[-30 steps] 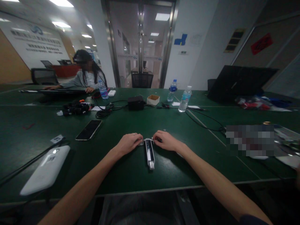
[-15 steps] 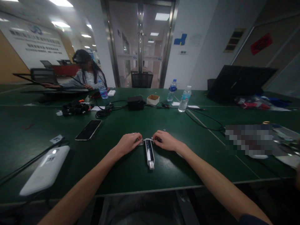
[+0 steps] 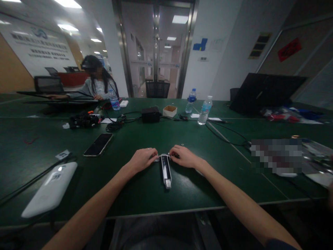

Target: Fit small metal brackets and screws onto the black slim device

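Note:
A slim white-framed object [image 3: 165, 168] with a dark, shiny middle and a silvery block at its near end lies on the green table, pointing towards me. Its exact kind is unclear. Small thin parts stick out sideways at its far end. My left hand [image 3: 144, 159] rests on the table just left of that end, thumb and fingers pinched together with a small pale piece showing at the tips. On the other side my right hand [image 3: 184, 157] is closed, its curled fingertips at the right side part. What sits inside either pinch is mostly hidden.
A phone [image 3: 99, 144] and a white power bank-like block [image 3: 50, 189] lie left. Two water bottles [image 3: 205, 110], a small open box [image 3: 170, 111], a black adapter [image 3: 151, 114] and cables stand farther back. A person [image 3: 97, 78] sits across at left. A monitor [image 3: 267, 92] leans right.
Both hands keep almost the same place and closed shape beside the white-framed object. Its far end looks very slightly shifted.

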Demonstrator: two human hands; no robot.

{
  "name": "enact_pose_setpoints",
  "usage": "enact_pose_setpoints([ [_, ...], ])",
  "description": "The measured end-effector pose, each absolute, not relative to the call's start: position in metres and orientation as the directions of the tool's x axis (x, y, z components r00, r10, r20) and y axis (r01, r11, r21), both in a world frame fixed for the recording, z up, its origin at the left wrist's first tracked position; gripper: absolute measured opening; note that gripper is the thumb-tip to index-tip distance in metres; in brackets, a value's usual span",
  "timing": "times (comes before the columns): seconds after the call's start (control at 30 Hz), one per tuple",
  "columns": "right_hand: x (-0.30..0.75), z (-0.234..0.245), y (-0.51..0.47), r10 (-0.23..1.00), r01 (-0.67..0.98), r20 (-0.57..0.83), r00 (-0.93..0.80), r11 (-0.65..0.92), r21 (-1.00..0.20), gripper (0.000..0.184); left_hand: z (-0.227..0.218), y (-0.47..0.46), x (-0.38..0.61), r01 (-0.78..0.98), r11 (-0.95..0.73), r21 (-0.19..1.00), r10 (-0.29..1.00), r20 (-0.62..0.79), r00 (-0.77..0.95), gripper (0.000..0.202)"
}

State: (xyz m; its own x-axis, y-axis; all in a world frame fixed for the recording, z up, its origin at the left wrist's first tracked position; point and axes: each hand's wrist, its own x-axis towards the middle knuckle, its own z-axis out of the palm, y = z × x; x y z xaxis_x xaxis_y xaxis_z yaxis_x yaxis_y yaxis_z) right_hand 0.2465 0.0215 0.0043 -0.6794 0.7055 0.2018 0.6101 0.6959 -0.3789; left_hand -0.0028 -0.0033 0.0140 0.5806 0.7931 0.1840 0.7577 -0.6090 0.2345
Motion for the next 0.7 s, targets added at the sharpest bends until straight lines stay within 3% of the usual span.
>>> enact_pose_setpoints([
  [0.7, 0.2459, 0.0024, 0.0227, 0.704, 0.611, 0.206, -0.68, 0.699, -0.371, 0.013, 0.0117, -0.0033, -0.001, 0.754, -0.609, 0.245, 0.792, 0.144, 0.593, 0.019],
])
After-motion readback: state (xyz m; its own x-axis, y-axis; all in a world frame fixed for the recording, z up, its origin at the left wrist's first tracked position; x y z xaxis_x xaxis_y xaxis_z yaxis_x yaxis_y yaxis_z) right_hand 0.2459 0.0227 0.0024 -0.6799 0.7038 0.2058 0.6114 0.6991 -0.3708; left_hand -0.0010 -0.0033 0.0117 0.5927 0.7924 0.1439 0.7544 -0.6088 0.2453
